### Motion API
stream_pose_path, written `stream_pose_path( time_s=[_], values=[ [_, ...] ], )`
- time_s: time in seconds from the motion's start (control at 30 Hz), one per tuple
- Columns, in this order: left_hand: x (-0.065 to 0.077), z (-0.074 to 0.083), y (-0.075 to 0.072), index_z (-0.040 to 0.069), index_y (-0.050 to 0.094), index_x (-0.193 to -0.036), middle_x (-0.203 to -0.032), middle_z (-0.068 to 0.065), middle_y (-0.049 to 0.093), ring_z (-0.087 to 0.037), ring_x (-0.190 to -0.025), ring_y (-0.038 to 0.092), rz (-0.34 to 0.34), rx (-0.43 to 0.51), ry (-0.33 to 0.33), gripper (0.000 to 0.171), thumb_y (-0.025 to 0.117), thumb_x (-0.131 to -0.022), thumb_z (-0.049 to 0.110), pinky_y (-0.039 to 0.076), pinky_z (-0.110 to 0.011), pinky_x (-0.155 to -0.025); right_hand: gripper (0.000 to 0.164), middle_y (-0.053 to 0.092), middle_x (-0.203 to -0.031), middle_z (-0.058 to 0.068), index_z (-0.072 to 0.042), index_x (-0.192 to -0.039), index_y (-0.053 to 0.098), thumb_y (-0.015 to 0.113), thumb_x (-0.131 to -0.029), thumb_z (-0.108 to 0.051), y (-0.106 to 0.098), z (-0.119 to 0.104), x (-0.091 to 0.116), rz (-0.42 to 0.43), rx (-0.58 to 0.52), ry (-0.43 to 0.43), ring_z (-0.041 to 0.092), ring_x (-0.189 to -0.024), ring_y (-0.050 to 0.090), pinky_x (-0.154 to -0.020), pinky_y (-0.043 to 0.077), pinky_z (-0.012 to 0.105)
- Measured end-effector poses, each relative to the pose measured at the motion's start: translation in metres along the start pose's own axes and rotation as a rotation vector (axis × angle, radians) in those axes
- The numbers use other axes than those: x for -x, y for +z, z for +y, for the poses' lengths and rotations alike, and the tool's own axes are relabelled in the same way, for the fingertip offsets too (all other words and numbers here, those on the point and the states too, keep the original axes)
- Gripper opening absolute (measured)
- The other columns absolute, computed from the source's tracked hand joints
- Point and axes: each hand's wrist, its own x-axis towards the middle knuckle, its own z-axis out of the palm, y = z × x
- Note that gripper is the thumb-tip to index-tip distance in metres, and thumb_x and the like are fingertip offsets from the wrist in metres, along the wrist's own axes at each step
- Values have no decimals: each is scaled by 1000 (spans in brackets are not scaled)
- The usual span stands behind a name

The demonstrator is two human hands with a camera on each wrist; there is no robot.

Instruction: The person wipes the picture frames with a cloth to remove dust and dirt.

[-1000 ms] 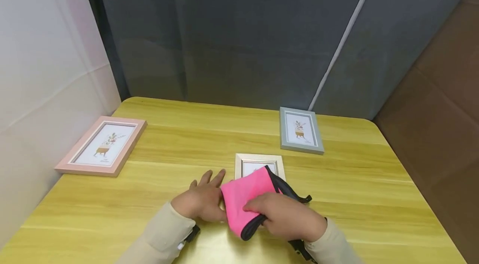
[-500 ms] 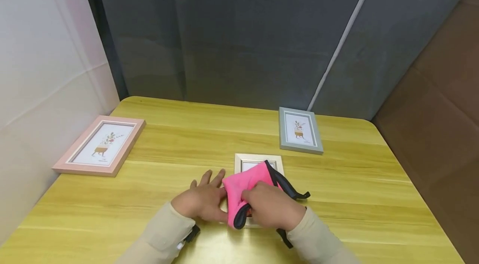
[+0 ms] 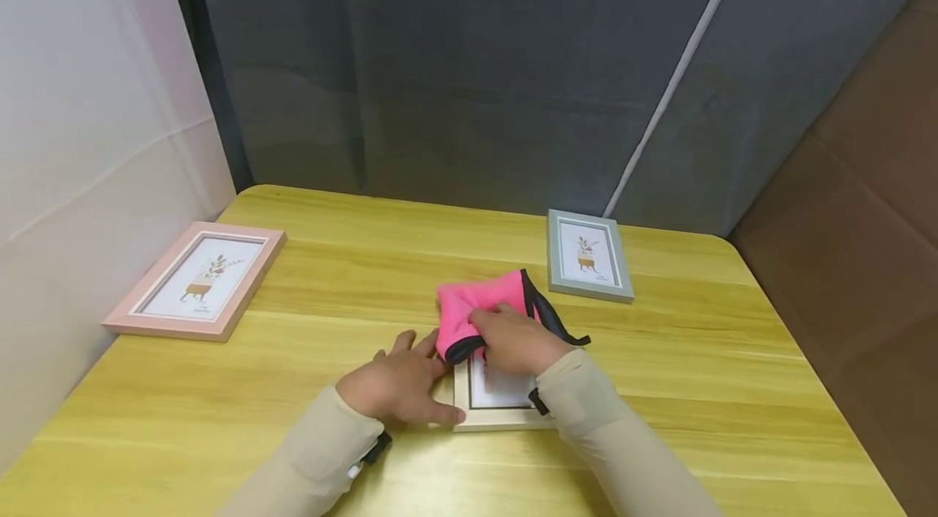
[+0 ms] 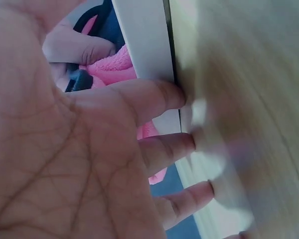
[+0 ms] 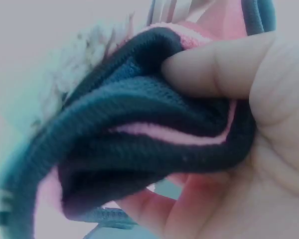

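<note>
A folded pink cloth with black edging [image 3: 479, 301] lies over the far part of a cream picture frame [image 3: 506, 419]. My right hand [image 3: 516, 342] grips the cloth, thumb on one side and fingers on the other; the right wrist view shows its dark folded edges [image 5: 139, 99] between them. At the frame's left side my left hand [image 3: 399, 387] rests with its fingers spread, thumb at the near left corner. Seen in the left wrist view, the left fingers [image 4: 164, 149] lie along the frame's outer edge [image 4: 144, 40]. The cloth hides the frame's far end.
A pink picture frame [image 3: 212, 330] lies at the table's left edge, and a grey-blue one [image 3: 589, 289] lies at the back right. Both hold a print of a potted plant. The yellow wood-grain table [image 3: 352, 256] meets a dark curtain [image 3: 454, 77] behind.
My right hand has slid the cloth away from me, from the frame's near part to its far part, uncovering the near border. My left hand stays beside the frame, its thumb now slightly further right.
</note>
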Motion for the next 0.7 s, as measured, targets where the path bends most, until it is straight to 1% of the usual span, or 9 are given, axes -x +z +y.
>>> stream_pose_path(
  time_s=[0.07, 0.13, 0.2, 0.33, 0.43, 0.5, 0.57, 0.6, 0.7],
  values=[
    [-1, -1, -2, 16, 54, -144, -162, -14, 24, -48, -142, 19, 10, 6, 2, 83, 72, -79, 63, 27, -76, -100, 21, 62, -97, 1, -14, -108, 60, 60, -92, -1, -1, 4, -1, 14, -17, -26, 22, -103, 53, -92, 46, 38],
    [-1, -1, -3, 15, 54, -145, -162, -13, 24, -47, -142, 19, 7, 17, 0, 83, 72, -79, 62, 27, -76, -100, 23, 61, -93, 1, -13, -106, 60, 59, -89, 3, -2, 8, 1, 26, -47, -75, 20, -96, 55, -88, 47, 36],
    [-1, -1, -3, 16, 52, -146, -161, -11, 25, -46, -142, 20, 8, 14, -1, 84, 72, -78, 63, 27, -76, -100, 25, 61, -89, -2, -13, -104, 62, 59, -87, 5, -5, 10, 8, 34, -70, -141, 17, -88, 56, -84, 48, 34],
    [-2, 1, 2, 16, 54, -144, -159, -9, 31, -45, -141, 22, 25, 14, 3, 85, 72, -76, 64, 29, -76, -99, 25, 58, -82, -10, -15, -99, 64, 61, -85, 5, -5, 9, 38, 9, -90, -270, 8, -75, 52, -75, 47, 26],
    [-1, 2, 4, 13, 63, -136, -159, -10, 31, -45, -141, 23, 34, -2, -1, 76, 72, -76, 57, 31, -74, -99, 23, 53, -76, -13, -17, -93, 63, 64, -84, 3, 1, 2, 59, -27, -79, -337, 5, -70, 49, -70, 44, 22],
    [0, 3, 3, 12, 67, -130, -160, -12, 28, -45, -142, 22, 32, -14, -9, 69, 72, -75, 53, 31, -74, -100, 21, 51, -74, -14, -20, -90, 61, 67, -84, -1, 8, -4, 69, -28, -42, -353, 5, -72, 50, -71, 44, 21],
    [1, 3, 3, 11, 72, -121, -160, -12, 28, -45, -142, 22, 32, -25, -13, 60, 72, -73, 48, 31, -73, -100, 20, 50, -73, -15, -21, -86, 59, 69, -84, -4, 15, -10, 72, -3, 2, -347, 7, -76, 52, -73, 45, 23],
    [2, 3, 2, 11, 73, -119, -160, -13, 28, -45, -142, 22, 32, -27, -15, 59, 72, -73, 48, 30, -74, -100, 21, 50, -73, -15, -22, -85, 58, 70, -84, -5, 17, -13, 73, 15, 24, -336, 8, -77, 52, -74, 45, 24],
    [3, 3, 2, 12, 71, -123, -160, -13, 28, -46, -142, 22, 30, -20, -9, 63, 73, -73, 51, 29, -75, -100, 21, 48, -70, -13, -21, -84, 56, 71, -84, -7, 20, -19, 71, 50, 58, -284, 11, -78, 52, -69, 45, 26]
  ],
)
